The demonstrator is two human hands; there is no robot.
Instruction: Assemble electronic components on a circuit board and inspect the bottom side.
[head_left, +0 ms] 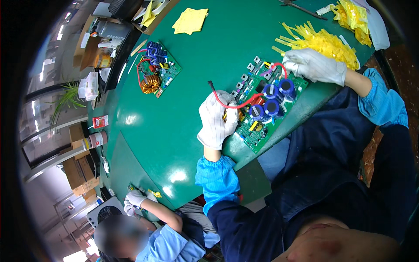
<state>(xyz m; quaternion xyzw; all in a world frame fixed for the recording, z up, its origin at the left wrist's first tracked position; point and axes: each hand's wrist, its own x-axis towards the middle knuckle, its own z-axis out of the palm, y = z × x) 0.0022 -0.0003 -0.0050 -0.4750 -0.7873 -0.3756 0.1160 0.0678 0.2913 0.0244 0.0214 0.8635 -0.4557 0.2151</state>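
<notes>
A green circuit board [262, 139] lies tilted near the table's front edge, with blue capacitors [271, 107], a row of metal-tabbed parts and a red wire [231, 106] rising from it. My left hand [218, 121], in a white glove, closes on the board's left end, by a copper coil that it mostly covers. The wire's dark tip sticks out above that hand. At the board's right end my right hand [312, 65], also gloved, has its fingers pressed together beside a second red wire loop [280, 66]. What those fingers hold, if anything, is hidden. A heap of yellow strips [325, 43] lies just behind it.
Another circuit board [168, 70] with a copper coil lies farther left on the green table [174, 126]. Yellow paper sheets [191, 21] rest at the back. More yellow strips [353, 19] lie far right. A co-worker's gloved hands [135, 200] work at the lower left.
</notes>
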